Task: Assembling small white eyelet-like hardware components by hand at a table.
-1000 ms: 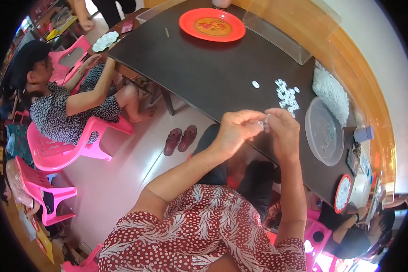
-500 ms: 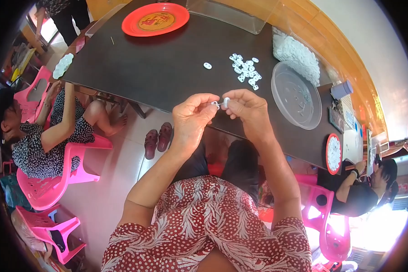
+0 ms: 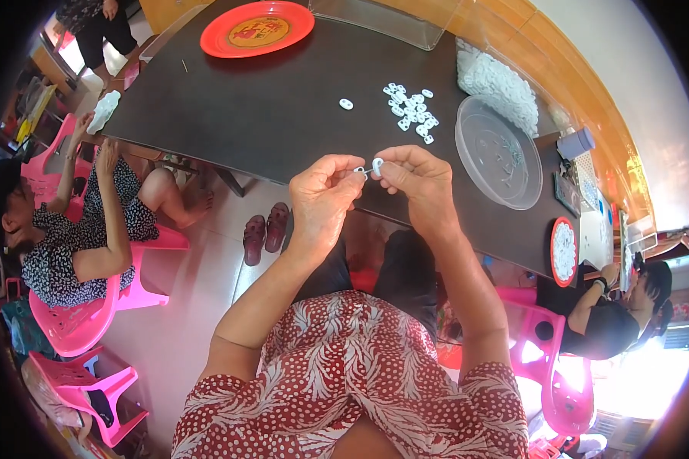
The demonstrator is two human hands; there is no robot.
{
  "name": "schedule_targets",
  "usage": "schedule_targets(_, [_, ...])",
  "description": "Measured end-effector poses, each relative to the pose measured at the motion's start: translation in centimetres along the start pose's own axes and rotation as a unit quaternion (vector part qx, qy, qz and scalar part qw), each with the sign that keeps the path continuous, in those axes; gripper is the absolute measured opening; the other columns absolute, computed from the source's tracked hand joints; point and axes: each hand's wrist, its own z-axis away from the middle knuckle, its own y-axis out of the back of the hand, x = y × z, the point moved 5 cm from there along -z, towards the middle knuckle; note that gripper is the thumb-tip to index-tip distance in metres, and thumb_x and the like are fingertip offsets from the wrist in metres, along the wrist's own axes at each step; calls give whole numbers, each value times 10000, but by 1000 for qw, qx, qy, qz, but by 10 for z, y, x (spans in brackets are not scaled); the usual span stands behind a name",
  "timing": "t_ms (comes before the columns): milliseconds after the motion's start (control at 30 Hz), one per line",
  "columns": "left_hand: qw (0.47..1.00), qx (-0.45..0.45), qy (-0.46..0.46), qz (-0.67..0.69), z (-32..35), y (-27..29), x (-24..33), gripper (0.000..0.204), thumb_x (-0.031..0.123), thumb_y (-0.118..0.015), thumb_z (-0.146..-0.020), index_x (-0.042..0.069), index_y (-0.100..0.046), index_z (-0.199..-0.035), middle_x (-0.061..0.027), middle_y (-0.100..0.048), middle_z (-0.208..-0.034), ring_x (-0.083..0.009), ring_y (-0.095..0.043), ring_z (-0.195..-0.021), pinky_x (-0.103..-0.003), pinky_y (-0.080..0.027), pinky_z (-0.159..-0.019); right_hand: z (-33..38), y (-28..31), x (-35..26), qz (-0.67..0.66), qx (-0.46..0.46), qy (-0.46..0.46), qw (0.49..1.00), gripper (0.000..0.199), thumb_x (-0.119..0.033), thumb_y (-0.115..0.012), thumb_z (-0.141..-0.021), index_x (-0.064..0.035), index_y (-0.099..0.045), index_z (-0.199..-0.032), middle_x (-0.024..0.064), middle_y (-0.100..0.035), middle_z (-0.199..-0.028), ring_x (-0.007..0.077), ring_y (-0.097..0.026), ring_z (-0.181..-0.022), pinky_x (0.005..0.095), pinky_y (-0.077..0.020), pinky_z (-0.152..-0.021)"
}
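A small white ring piece is sitting pinched betw. the two hands, just over the near edge of the dark tabletop. The right hand is gripping it w/ thumb and forefinger closed tight, other fingers curled in. The left hand is pinching sthg thin and pale, prob. a 2nd small piece, right against the first; too small to tell exactly. Both hands are touching at the fingertips.

Further in, toward the tabletop's middle, a loose heap of white pieces is lying, roughly 20, too clustered to count exactly, plus 1 stray white piece lying apart to its left. Near the right edge 1 clear round lid is resting, w/ 1 bag of white pieces just behind it. At the far edge 1 red round tray is sitting. 1 smaller red plate is holding white pieces at the near right corner. 2 other people are sitting on pink chairs, 1 per side.
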Motion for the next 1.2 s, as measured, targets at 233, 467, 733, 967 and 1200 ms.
schedule_targets(233, [1000, 9, 5, -14, 1, 1, -1, 177, -1, -602, -802, -20, -633, -975, -35, -619, -784, -56, -553, -618, -178, -421, -495, 0, -4, -1, 12, 14, 13, 1000, 128, -28, -631, -813, 27, -649, -927, 31, -640, -744, 52, -547, -645, 177, -425, -576])
schedule_targets(467, [999, 19, -12, -37, 2, 2, -2, 168, -11, -617, -810, -28, -636, -976, -50, -634, -829, -69, -570, -614, -177, -451, -510, 2, -5, -1, 33, 22, 27, 999, 125, -28, -631, -810, 24, -652, -922, 25, -638, -735, 51, -540, -640, 179, -421, -572])
schedule_targets(733, [999, 14, -28, -32, 3, 3, -3, 162, -14, -612, -809, -22, -638, -968, -40, -632, -814, -60, -566, -608, -175, -449, -502, 3, -7, -1, 47, 24, 38, 998, 120, -27, -629, -811, 27, -654, -915, 21, -634, -724, 49, -533, -635, 183, -420, -570])
schedule_targets(967, [998, 27, -25, -49, 4, 1, -5, 152, -47, -583, -799, -46, -621, -946, -38, -599, -818, -50, -532, -651, -187, -431, -541, 8, -11, -2, 91, 54, 53, 993, 117, -20, -615, -824, 27, -659, -921, 14, -629, -732, 63, -547, -653, 193, -447, -625])
schedule_targets(1200, [998, 16, -48, -22, 1, 1, -10, 168, -14, -612, -827, -20, -626, -994, -35, -626, -810, -66, -575, -646, -178, -449, -508, 13, -16, -2, 152, 67, 77, 983, 134, 0, -588, -826, 28, -656, -938, 46, -635, -819, 98, -570, -730, 222, -458, -671])
